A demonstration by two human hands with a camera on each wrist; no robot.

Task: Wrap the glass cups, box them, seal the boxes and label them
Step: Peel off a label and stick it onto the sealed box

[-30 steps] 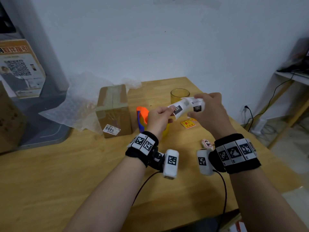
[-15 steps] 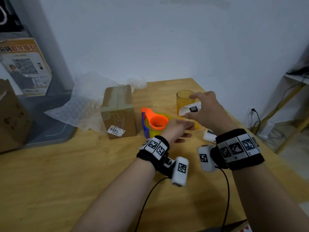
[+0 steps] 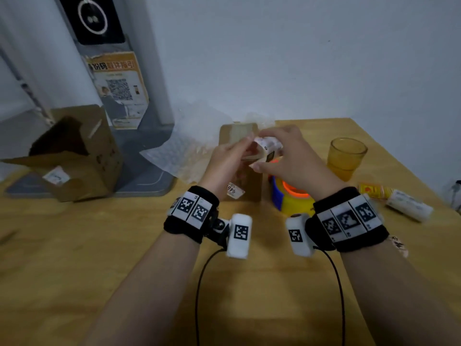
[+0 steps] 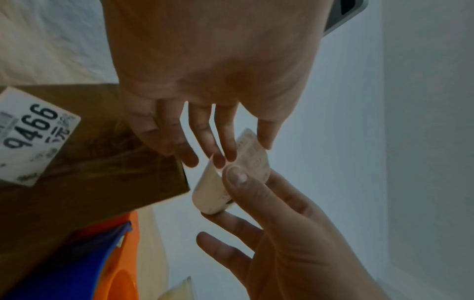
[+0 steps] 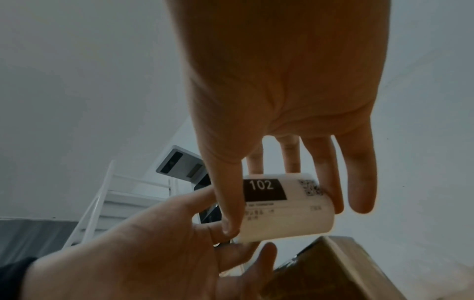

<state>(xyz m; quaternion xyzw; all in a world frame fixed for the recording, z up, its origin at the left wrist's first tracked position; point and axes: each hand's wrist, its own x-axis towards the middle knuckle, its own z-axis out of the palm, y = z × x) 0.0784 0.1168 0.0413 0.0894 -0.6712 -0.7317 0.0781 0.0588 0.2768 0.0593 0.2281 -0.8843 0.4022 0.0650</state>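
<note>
A curled white label (image 3: 268, 146) with a black "102" block (image 5: 264, 189) hangs above the sealed brown box (image 3: 238, 132). My left hand (image 3: 243, 151) pinches its left edge with fingertips (image 4: 218, 160) and thumb. From the other side my right hand (image 3: 264, 153) grips it between thumb (image 5: 228, 203) and fingers. The box carries a "9466" sticker (image 4: 33, 136) on its front. A yellow glass cup (image 3: 346, 158) stands unwrapped to the right, apart from both hands.
An orange, blue and yellow tape dispenser (image 3: 291, 198) sits under my right wrist. Bubble wrap (image 3: 179, 156) lies behind the box. An open cardboard box (image 3: 79, 156) stands at the left, beside a grey stand base (image 3: 144, 178). A label roll (image 3: 409, 206) and stickers (image 3: 374, 191) lie at the right.
My right hand carried the label left, from beside the cup to above the sealed box. My left hand rose and took hold of it again.
</note>
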